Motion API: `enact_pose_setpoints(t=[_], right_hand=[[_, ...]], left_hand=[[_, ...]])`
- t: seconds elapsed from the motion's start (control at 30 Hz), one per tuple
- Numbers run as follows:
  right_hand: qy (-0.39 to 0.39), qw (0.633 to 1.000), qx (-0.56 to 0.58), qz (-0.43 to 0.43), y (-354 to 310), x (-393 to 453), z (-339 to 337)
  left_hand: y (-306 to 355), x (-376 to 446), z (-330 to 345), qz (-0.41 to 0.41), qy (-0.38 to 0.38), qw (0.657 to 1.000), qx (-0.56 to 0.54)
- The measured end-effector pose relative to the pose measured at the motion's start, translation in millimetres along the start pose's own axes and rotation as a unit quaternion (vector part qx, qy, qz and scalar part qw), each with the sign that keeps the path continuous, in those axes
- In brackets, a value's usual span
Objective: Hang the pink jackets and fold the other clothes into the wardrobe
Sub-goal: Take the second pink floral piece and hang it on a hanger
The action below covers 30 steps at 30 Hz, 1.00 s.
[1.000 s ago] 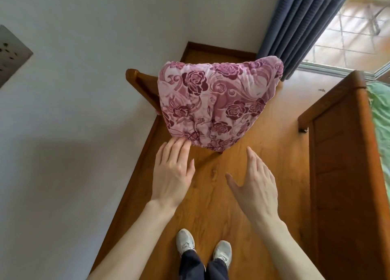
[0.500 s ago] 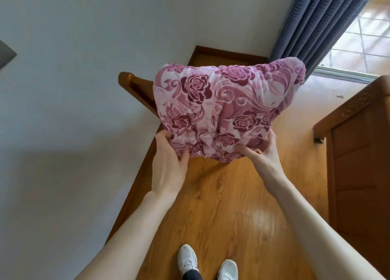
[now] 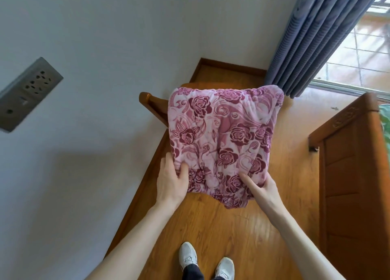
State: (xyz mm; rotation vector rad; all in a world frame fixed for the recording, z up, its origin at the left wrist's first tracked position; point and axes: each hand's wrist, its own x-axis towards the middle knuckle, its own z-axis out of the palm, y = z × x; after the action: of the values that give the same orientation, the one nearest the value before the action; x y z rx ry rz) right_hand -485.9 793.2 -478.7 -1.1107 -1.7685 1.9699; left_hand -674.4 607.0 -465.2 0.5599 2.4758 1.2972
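A folded pink garment point(image 3: 223, 136) with a dark red rose print sits in the middle of the view, over a wooden chair point(image 3: 148, 102) whose corner shows at its left. My left hand point(image 3: 172, 180) grips its lower left edge, thumb on top and fingers underneath. My right hand point(image 3: 260, 188) holds the lower right edge the same way, thumb laid across the fabric. The garment's underside and the chair seat are hidden.
A white wall with a grey socket plate point(image 3: 27, 94) fills the left. Blue curtains point(image 3: 314, 39) hang at the back right beside a window. A wooden bed footboard point(image 3: 346, 153) stands at the right. My white shoes point(image 3: 207, 263) stand on the wooden floor point(image 3: 213, 231).
Both hands went from open and apart below the garment to gripping its lower edge. The garment now appears larger and lower in the view, with its top face turned toward me.
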Motion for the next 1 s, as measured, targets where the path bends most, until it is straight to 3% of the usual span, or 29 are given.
enact_pose_setpoints(t=[0.17,0.43,0.57,0.7,0.83,0.93,1.0], right_hand=[[-0.001,1.0,-0.011,0.002,-12.1,-43.6,-8.7],[-0.08,0.993,-0.082,-0.022,-43.0,-97.5,-17.6],[-0.083,0.985,-0.124,-0.088,-56.2,-113.4,-10.4],[-0.032,0.969,-0.213,-0.124,-63.7,-124.4,0.0],[0.111,0.969,-0.191,-0.107,-86.6,-128.7,1.7],[0.224,0.94,-0.237,-0.104,-118.8,-124.5,-5.5],[0.251,0.912,-0.311,-0.097,-142.2,-121.0,-12.8]], left_hand=[[29.3,-43.9,-11.1,0.014,-0.02,0.999,0.03],[64.3,-73.1,-46.5,0.162,-0.126,0.969,0.136],[93.0,-63.2,-66.9,0.174,-0.095,0.971,0.131],[132.6,-51.5,-80.9,0.206,-0.037,0.973,0.102],[175.3,-41.0,-92.0,0.237,-0.023,0.969,0.06],[206.9,-25.8,-103.3,0.243,0.012,0.969,0.046],[226.1,-13.0,-111.7,0.266,0.061,0.959,0.078]])
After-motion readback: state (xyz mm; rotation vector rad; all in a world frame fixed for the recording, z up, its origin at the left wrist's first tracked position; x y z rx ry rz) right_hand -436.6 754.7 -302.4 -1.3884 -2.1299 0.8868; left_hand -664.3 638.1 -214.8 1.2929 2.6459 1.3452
